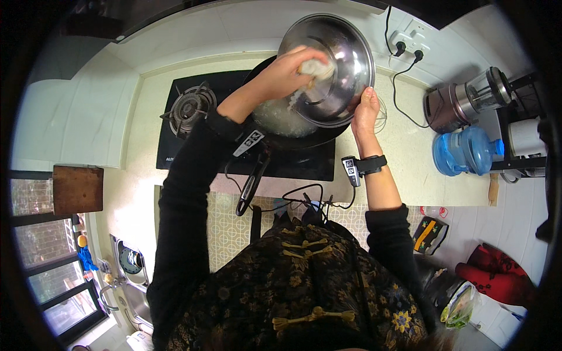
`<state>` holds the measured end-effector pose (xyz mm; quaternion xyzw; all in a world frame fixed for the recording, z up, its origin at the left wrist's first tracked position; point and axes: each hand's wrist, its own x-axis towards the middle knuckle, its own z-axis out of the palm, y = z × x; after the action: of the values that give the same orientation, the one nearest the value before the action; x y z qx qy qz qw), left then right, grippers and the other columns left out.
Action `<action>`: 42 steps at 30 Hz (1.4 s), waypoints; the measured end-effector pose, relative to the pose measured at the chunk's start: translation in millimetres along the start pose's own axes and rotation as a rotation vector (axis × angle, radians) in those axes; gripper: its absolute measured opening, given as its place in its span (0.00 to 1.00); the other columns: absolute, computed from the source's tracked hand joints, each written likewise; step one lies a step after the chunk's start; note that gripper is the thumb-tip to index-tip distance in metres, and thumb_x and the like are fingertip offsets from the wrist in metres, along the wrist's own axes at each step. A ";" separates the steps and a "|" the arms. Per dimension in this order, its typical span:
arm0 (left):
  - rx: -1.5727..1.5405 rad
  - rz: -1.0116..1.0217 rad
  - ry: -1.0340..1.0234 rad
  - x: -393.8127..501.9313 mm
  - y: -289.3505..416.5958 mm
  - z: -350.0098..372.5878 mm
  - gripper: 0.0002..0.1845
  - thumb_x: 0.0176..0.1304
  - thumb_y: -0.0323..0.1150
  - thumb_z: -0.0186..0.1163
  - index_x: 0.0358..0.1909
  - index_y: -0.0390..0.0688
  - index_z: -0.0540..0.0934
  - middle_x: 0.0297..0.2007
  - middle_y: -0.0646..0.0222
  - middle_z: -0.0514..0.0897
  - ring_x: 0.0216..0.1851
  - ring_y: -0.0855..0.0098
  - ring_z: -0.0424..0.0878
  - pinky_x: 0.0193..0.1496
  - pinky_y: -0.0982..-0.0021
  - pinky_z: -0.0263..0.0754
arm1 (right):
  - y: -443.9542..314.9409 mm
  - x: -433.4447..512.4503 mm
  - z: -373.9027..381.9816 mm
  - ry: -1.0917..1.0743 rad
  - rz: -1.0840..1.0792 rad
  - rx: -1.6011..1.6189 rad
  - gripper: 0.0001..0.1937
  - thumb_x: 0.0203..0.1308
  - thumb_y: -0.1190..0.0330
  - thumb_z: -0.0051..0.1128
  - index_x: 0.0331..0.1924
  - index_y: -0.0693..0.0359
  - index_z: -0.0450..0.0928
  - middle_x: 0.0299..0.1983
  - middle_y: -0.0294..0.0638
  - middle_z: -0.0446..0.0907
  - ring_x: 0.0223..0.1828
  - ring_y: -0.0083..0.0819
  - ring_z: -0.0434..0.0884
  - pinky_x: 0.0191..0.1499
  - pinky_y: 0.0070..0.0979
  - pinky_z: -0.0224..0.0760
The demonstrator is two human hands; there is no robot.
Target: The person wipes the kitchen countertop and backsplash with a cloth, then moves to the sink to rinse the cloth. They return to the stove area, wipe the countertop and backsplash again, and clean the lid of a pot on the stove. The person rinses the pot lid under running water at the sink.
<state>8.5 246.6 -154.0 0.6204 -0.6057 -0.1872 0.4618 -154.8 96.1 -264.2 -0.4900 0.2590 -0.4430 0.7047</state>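
Note:
Tilted over a black wok [325, 139], a wide metal bowl [351, 52] is gripped at its lower right rim by my right hand [366, 112]. Inside the bowl, my left hand [292, 72] is closed around a pale, whitish clump [317, 69], blurred by motion; its exact kind cannot be told. Pale bits hang at the bowl's lower left edge. Cloudy liquid with pale matter [285, 120] lies in the wok, whose handle [253, 184] points toward me.
The wok stands on a black gas hob [298, 164], right of a bare burner [192, 106]. A wire whisk [381, 115] lies beside the bowl. Farther right are a blender [465, 101], a blue water bottle [465, 151] and a plugged-in cord [397, 96]. A sink [137, 302] is at the lower left.

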 end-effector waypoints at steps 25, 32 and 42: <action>0.526 0.261 0.552 40.7 -46.3 36.4 0.30 0.51 0.20 0.54 0.58 0.53 0.72 0.59 0.57 0.69 0.59 0.55 0.65 0.63 0.62 0.58 | -10.2 -1.5 4.0 0.004 -0.121 -0.075 0.21 0.67 0.52 0.44 0.22 0.58 0.67 0.13 0.29 0.66 0.12 0.19 0.60 0.14 0.20 0.52; 0.244 -0.100 0.457 18.0 -119.8 -6.0 0.27 0.61 0.26 0.53 0.63 0.52 0.65 0.56 0.54 0.70 0.57 0.57 0.67 0.60 0.68 0.62 | -27.8 -7.4 -2.2 0.079 -0.078 -0.015 0.23 0.66 0.50 0.42 0.21 0.58 0.65 0.12 0.32 0.65 0.10 0.22 0.62 0.12 0.22 0.55; 0.316 0.019 0.381 -49.0 -48.6 111.8 0.32 0.52 0.24 0.58 0.61 0.53 0.68 0.53 0.54 0.66 0.55 0.53 0.64 0.60 0.63 0.60 | -25.8 -1.6 4.4 0.212 -0.030 0.108 0.24 0.66 0.46 0.38 0.23 0.59 0.65 0.12 0.35 0.65 0.09 0.28 0.64 0.13 0.26 0.60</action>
<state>-61.5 245.4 -265.2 0.7032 -0.5354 0.0348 0.4665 -161.7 96.2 -238.9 -0.4058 0.3005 -0.5159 0.6920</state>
